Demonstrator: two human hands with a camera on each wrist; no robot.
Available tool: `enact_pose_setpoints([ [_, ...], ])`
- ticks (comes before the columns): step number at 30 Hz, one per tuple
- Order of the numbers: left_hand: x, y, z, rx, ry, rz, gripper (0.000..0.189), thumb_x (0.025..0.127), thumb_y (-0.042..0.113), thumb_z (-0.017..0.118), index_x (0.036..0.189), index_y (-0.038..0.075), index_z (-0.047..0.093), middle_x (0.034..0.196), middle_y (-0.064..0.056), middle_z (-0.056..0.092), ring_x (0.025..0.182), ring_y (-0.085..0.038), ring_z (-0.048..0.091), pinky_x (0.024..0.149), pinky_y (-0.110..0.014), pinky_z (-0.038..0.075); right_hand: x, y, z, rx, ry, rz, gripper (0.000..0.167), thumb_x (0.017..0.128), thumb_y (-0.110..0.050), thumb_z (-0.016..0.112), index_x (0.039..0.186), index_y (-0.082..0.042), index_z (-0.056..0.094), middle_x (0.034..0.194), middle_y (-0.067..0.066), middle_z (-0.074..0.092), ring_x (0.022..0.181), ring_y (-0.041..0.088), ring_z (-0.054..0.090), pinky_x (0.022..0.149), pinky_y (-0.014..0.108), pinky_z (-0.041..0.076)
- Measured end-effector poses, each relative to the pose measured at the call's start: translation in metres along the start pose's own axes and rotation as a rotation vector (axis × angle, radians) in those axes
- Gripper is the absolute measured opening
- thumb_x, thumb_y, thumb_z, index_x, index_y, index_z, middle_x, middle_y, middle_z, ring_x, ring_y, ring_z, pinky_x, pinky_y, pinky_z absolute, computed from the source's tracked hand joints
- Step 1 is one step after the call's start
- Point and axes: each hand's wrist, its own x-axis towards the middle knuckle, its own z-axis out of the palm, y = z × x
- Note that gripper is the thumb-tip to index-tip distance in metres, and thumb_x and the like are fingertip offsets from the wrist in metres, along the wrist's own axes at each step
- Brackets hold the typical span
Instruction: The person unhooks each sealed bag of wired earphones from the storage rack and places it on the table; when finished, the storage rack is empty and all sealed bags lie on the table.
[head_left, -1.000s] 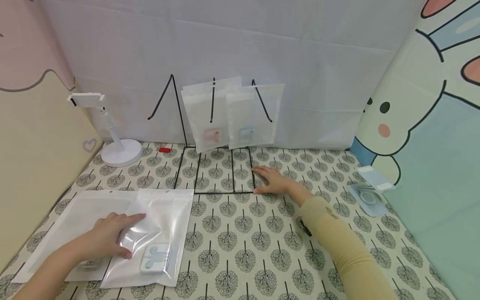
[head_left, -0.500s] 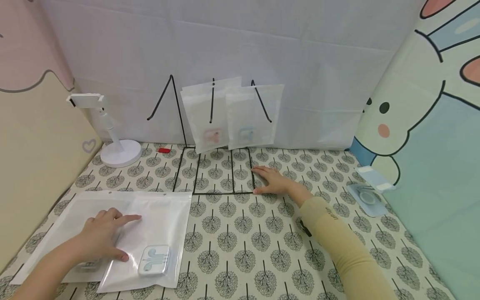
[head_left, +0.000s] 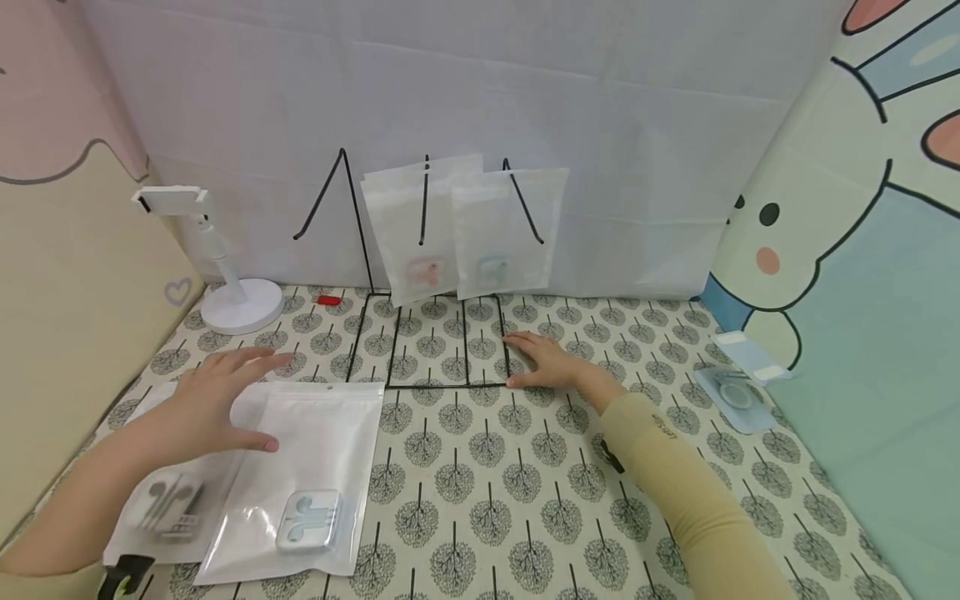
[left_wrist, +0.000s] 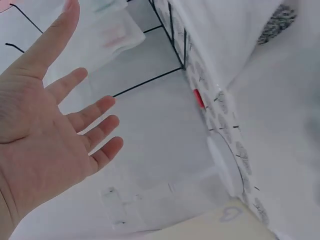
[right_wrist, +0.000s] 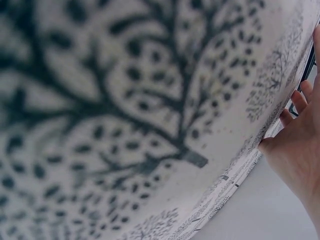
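Note:
In the head view my left hand (head_left: pixel 206 408) is raised over two flat white zip bags, holding nothing. Its fingers are straight and the thumb is spread, as the left wrist view also shows. The nearer bag (head_left: pixel 315 433) has pale blue earphones (head_left: pixel 309 521) in a clear square case inside. Partly beneath it lies the left bag (head_left: pixel 210 533), with darker earphones (head_left: pixel 168 504) in it; my forearm hides some of this bag. My right hand (head_left: pixel 549 364) rests on the tablecloth, fingertips at the right side of a black wire rack (head_left: pixel 427 387), with straight fingers.
Two white bags, one with pink earphones (head_left: pixel 408 225) and one with blue (head_left: pixel 510 225), hang on the rack's prongs. A white phone stand (head_left: pixel 243 308) stands back left beside a small red object (head_left: pixel 328 300). A pale blue stand (head_left: pixel 735 400) is at the right.
My left hand has lifted off the bags and moved toward the back, uncovering the darker earphones. The nearer bag lies flatter and slightly turned from before. My right hand has not moved.

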Motion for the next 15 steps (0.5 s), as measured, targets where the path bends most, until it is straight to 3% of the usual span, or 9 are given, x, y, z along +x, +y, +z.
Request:
enact_pose_setpoints([
  [6,0.039,0.007,-0.014,-0.079,0.056,0.024,0.104,0.062,0.053,0.082,0.147,0.023,0.032,0.149,-0.021,0.029,0.129,-0.051,0.025,0.096,-0.074,0.02,0.0,-0.001,-0.002,0.004,-0.007,0.001,0.088,0.084,-0.054,0.062,0.151,-0.014,0.022,0.157,0.011,0.018,0.143,0.034,0.016,0.114,0.058,0.008],
  [15,0.099,0.016,-0.005,-0.261,0.091,-0.025,0.096,0.072,0.04,0.081,0.149,0.019,0.028,0.151,-0.015,0.03,0.136,-0.042,0.025,0.107,-0.064,0.023,0.002,0.002,0.001,-0.003,-0.004,-0.001,0.089,0.084,-0.055,0.062,0.151,-0.015,0.02,0.157,0.01,0.017,0.143,0.033,0.016,0.115,0.058,0.006],
])
